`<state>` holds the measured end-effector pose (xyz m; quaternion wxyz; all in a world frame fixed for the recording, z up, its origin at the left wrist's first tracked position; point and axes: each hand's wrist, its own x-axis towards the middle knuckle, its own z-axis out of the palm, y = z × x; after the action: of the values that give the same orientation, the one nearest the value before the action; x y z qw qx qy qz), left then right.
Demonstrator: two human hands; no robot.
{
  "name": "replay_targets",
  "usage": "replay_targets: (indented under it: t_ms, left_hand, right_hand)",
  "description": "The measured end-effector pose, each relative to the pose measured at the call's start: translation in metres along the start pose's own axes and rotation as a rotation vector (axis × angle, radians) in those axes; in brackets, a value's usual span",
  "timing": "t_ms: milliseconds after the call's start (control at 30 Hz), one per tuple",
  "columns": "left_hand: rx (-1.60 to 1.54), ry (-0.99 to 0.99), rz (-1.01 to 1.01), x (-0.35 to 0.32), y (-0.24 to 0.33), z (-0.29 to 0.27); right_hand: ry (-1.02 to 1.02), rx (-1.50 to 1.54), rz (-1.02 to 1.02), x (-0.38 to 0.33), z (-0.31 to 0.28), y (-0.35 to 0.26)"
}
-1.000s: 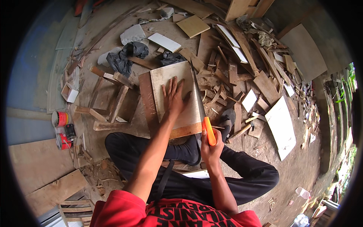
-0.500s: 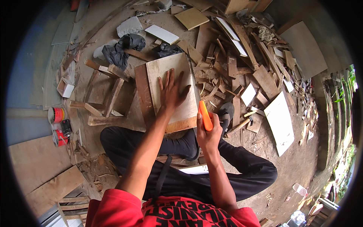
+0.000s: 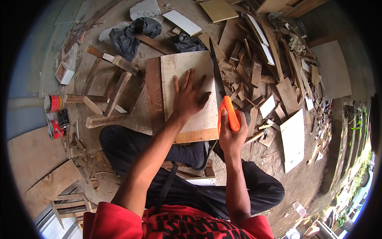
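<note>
A pale square board (image 3: pixel 187 69) lies flat in front of my knees, on top of a darker brown plank (image 3: pixel 154 93). My left hand (image 3: pixel 188 96) rests flat on the board with fingers spread, pressing it down. My right hand (image 3: pixel 232 135) grips the orange handle of a hand saw (image 3: pixel 227 112). The saw's dark blade (image 3: pixel 217 75) runs along the board's right edge, pointing away from me.
Wood offcuts and strips (image 3: pixel 258 75) are piled to the right and behind the board. White panels (image 3: pixel 293 139) lie at the right. A low wooden frame (image 3: pixel 107 97) and paint cans (image 3: pixel 55 115) sit at the left. Black plastic bags (image 3: pixel 131 34) lie beyond the board.
The saw has pushed forward along the board's right edge, so more blade shows beyond my right hand. My left hand stays flat on the board.
</note>
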<state>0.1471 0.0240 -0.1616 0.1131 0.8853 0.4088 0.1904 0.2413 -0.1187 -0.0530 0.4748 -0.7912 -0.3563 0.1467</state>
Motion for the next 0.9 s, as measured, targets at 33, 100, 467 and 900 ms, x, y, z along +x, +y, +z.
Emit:
replay_targets:
  t_ms: [33, 100, 467, 900]
  left_hand:
    - [0.001, -0.006, -0.001, 0.001, 0.001, 0.001]
    - [0.003, -0.019, -0.006, 0.002, 0.002, 0.002]
    - [-0.093, 0.032, -0.018, 0.001, -0.001, 0.001]
    - [-0.072, 0.037, -0.031, 0.000, -0.005, 0.004]
  right_hand:
    - [0.002, 0.002, -0.001, 0.012, 0.006, 0.002]
    - [0.009, 0.000, -0.007, 0.026, 0.014, 0.009]
    - [-0.055, 0.021, 0.080, -0.053, -0.018, 0.009]
    - [-0.074, 0.159, 0.040, -0.048, 0.002, 0.010]
